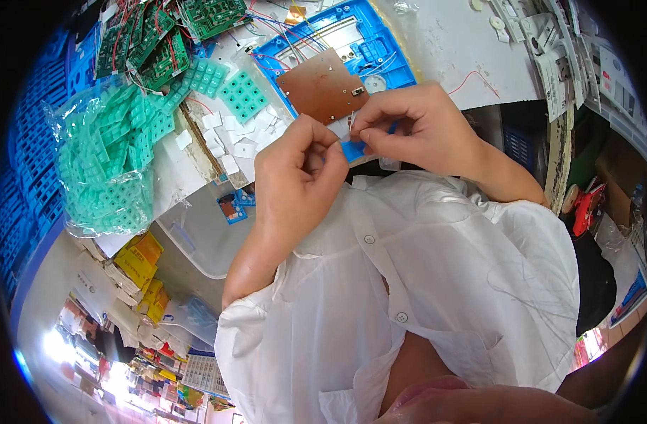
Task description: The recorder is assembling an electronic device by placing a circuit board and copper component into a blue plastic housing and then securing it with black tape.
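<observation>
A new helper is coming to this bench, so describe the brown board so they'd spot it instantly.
On the white table, find the open blue casing. The brown board, flat and squarish, lies over its near side. Unlike the green circuit boards heaped farther left, its face is brown, with a small dark part near the right edge.

Shirt [316,321]: showing white, thin-looking, wrinkling cloth
Buttons [369,239]: sitting small, round and greyish along the front
Sleeves [242,325]: matching in white, leaving the forearms [256,261] bare
</observation>
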`<action>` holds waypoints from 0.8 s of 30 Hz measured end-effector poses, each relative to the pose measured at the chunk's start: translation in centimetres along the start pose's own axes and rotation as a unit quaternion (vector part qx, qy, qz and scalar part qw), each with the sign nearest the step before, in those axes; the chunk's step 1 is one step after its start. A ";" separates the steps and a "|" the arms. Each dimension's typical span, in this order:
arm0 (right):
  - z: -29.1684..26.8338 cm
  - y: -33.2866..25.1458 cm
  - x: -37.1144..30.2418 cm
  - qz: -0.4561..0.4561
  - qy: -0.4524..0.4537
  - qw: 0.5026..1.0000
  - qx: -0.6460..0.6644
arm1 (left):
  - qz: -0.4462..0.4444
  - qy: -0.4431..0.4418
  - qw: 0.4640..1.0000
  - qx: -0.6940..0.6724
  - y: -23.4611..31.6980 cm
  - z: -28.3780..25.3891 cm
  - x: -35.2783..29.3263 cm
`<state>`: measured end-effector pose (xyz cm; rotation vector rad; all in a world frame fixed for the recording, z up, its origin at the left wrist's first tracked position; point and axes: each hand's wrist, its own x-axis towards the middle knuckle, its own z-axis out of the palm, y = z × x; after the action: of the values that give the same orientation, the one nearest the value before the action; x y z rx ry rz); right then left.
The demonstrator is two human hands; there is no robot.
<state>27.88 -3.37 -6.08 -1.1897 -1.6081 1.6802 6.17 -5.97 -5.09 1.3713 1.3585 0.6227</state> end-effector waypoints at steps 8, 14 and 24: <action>-0.5 -0.1 0.1 0.001 -0.014 1.000 -0.015 | 0.022 -0.039 0.997 0.058 0.1 -0.7 1.6; -0.6 0.0 0.1 -0.022 -0.013 0.999 -0.029 | 0.042 -0.127 0.991 -0.011 1.0 -1.9 1.9; -0.4 -0.3 0.0 -0.005 -0.006 0.999 -0.037 | 0.045 -0.052 0.997 0.032 0.1 -0.5 1.4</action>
<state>28.12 -3.12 -5.73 -1.2081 -1.6938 1.6370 6.06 -4.51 -5.22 1.5027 1.2487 0.5644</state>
